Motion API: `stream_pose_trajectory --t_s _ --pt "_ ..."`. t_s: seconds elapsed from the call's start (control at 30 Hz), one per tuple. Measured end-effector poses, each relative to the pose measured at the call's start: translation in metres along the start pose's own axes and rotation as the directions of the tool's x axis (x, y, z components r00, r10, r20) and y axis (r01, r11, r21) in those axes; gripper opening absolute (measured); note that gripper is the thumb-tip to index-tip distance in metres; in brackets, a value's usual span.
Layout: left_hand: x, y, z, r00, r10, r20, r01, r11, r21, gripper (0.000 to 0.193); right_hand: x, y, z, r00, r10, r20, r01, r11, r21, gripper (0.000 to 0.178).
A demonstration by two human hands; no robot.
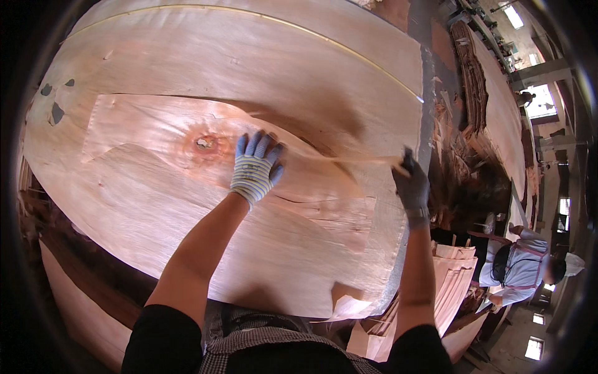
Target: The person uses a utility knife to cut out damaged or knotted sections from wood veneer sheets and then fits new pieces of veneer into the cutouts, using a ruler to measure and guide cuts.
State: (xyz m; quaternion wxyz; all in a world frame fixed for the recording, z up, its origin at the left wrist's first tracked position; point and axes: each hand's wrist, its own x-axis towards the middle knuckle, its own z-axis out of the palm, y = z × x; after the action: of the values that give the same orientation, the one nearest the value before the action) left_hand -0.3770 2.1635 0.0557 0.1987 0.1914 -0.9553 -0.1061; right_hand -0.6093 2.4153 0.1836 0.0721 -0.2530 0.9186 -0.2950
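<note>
My left hand (254, 168), in a striped glove with blue-grey fingers, lies flat with fingers spread on a loose piece of wood veneer (143, 121). That piece has a knot hole (204, 143) ringed in reddish brown, just left of my fingers. Beneath it spreads a large pale veneer sheet (187, 68). Off to the right, my right hand (413, 187) in a dark grey glove is closed on the end of a thin veneer strip (370, 160). The strip stretches leftward to the loose piece's right part; motion blurs it, and I cannot tell whether it is still attached.
A long thin yellowish rod (299, 28) lies across the sheet's far side. Dark holes (57, 113) mark the sheet's left end. Torn veneer scraps (445, 134) and stacked sheets (504, 118) are to the right. Another person (514, 262) works at the lower right.
</note>
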Motion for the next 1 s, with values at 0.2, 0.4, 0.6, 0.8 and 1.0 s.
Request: stream_pose_trajectory --t_s 0.2,0.4,0.6,0.8,1.0 --pt "0.011 0.007 -0.004 0.996 0.05 0.073 -0.052 0.998 0.036 0.038 -0.214 -0.085 -0.068 0.998 -0.01 0.061 -0.014 0.922 0.386 0.008" --pt "0.029 0.015 -0.028 0.947 -0.058 0.315 0.048 0.998 0.039 0.046 -0.303 -0.127 -0.082 0.983 -0.061 0.175 -0.012 0.922 0.387 0.015" --pt "-0.119 0.046 -0.117 0.86 0.508 0.031 -0.481 0.832 -0.276 0.01 -0.366 -0.082 -0.097 0.885 0.162 0.436 -0.234 0.965 0.116 0.019" --pt "-0.203 -0.032 -0.202 0.86 0.505 0.072 -0.474 0.844 -0.251 0.031 -0.415 0.013 -0.074 0.841 0.184 0.509 -0.143 0.983 -0.118 0.023" --pt "-0.182 -0.134 -0.17 0.933 0.322 0.162 -0.36 0.81 0.463 0.041 -0.417 0.028 -0.049 0.744 0.086 0.663 0.021 0.988 -0.153 0.03"
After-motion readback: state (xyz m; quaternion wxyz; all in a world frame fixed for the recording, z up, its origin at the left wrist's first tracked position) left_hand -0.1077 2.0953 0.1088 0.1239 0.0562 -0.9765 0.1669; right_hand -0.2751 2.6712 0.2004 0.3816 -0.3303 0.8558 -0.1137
